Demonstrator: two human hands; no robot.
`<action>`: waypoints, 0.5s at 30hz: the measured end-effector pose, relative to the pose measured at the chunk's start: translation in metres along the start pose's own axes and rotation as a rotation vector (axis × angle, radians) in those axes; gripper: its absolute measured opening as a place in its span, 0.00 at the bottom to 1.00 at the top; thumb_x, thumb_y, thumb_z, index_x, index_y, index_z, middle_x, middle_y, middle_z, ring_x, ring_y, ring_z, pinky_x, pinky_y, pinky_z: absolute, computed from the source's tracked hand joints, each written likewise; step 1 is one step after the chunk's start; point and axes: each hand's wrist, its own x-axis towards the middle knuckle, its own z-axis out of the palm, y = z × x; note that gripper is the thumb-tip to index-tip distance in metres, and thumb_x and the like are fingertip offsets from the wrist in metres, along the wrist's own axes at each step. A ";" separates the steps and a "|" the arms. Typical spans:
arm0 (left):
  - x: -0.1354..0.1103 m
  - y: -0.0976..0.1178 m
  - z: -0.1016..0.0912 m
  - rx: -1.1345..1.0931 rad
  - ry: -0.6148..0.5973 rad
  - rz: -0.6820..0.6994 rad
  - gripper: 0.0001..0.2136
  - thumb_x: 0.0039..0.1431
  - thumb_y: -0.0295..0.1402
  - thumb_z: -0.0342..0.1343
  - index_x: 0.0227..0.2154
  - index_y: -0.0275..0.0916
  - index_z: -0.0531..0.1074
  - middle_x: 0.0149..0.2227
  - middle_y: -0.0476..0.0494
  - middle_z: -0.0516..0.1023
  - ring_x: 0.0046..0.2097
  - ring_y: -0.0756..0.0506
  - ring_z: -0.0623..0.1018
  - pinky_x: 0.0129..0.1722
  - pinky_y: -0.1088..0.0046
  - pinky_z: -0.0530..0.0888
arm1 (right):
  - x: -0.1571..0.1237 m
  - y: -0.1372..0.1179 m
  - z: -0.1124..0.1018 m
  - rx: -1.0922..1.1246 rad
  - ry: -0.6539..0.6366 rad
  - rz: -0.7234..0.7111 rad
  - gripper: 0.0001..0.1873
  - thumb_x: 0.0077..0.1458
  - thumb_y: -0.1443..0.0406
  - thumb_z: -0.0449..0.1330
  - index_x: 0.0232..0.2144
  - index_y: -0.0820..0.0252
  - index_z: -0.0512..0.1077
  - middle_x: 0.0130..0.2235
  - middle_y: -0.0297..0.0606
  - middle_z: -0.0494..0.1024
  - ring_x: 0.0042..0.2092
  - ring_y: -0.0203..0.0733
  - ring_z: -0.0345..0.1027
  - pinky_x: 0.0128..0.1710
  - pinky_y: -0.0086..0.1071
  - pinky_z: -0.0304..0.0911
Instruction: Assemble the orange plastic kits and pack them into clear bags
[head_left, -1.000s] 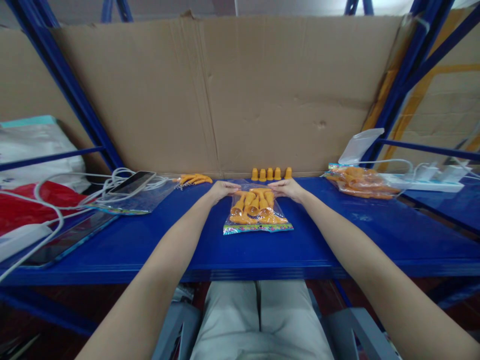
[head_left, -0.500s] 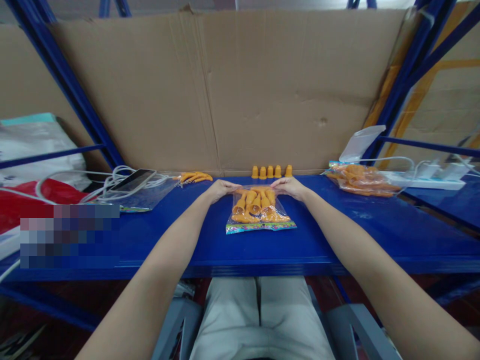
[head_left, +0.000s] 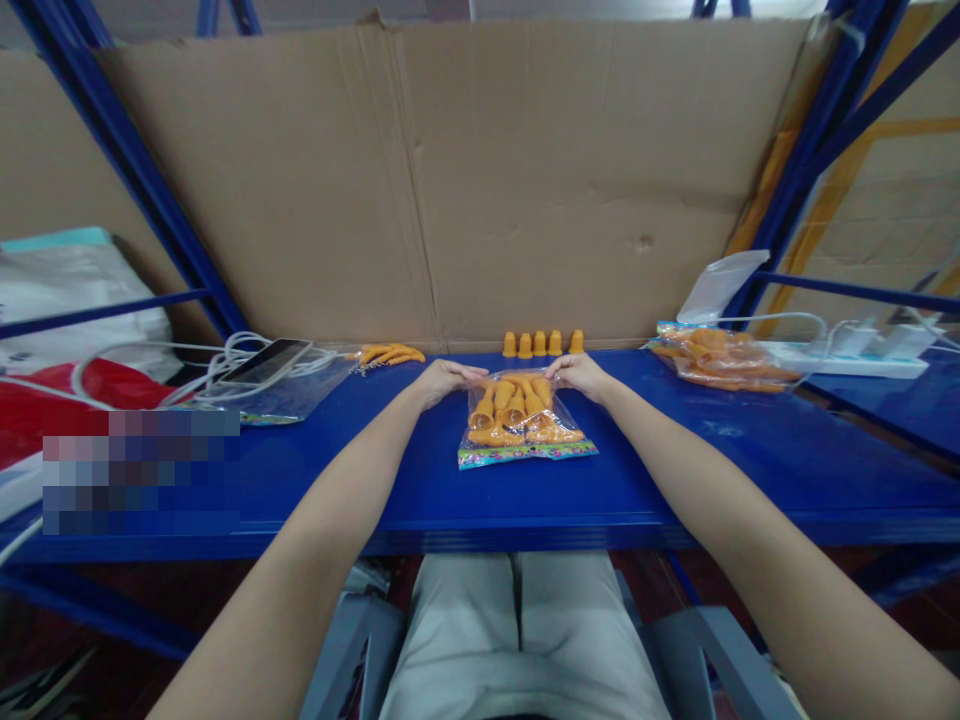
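Note:
A clear plastic bag (head_left: 525, 410) with a colourful printed strip along its near edge lies on the blue table (head_left: 510, 505). Inside it are several orange plastic pieces, some shaped like small bottles or pins, others curved. My left hand (head_left: 442, 382) pinches the bag's far left corner. At the far right corner, my right hand (head_left: 577, 373) has its fingers closed on the plastic. Beyond the right hand, several orange cups (head_left: 540, 344) stand in a row by the cardboard.
To the left are curved orange pieces (head_left: 390, 354), a flat clear bag (head_left: 315, 385) and white cables (head_left: 217, 365). Another filled bag (head_left: 720, 358) lies at the right beside a white power strip (head_left: 847, 362). A cardboard wall (head_left: 525, 180) closes off the back.
The bag has shifted slightly to the right, its printed edge with it. Both hands keep hold of its far corners.

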 end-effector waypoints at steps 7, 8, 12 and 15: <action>-0.001 0.000 0.001 0.054 -0.032 0.024 0.04 0.32 0.26 0.67 0.15 0.36 0.76 0.39 0.38 0.83 0.43 0.40 0.81 0.50 0.60 0.74 | 0.000 0.002 0.001 -0.005 0.016 -0.029 0.16 0.38 0.83 0.56 0.10 0.63 0.69 0.25 0.37 0.79 0.29 0.34 0.73 0.36 0.31 0.73; -0.001 0.001 0.001 0.097 -0.040 0.032 0.03 0.34 0.25 0.64 0.15 0.36 0.76 0.38 0.39 0.83 0.43 0.41 0.81 0.51 0.60 0.74 | 0.001 0.002 0.001 0.000 0.018 -0.035 0.16 0.38 0.83 0.55 0.10 0.63 0.68 0.24 0.37 0.79 0.28 0.34 0.73 0.35 0.30 0.73; 0.000 0.006 0.002 0.346 -0.095 0.075 0.07 0.39 0.21 0.55 0.15 0.37 0.76 0.34 0.44 0.84 0.45 0.42 0.80 0.53 0.60 0.73 | 0.004 0.006 0.003 -0.021 0.019 -0.065 0.16 0.36 0.83 0.54 0.09 0.62 0.68 0.23 0.36 0.78 0.27 0.34 0.71 0.34 0.31 0.73; -0.002 0.014 0.004 0.550 -0.133 0.112 0.10 0.40 0.22 0.51 0.17 0.38 0.77 0.37 0.47 0.84 0.46 0.43 0.80 0.53 0.62 0.73 | 0.008 0.006 -0.001 -0.165 -0.015 -0.146 0.15 0.36 0.81 0.53 0.10 0.62 0.68 0.26 0.37 0.79 0.29 0.37 0.73 0.37 0.34 0.72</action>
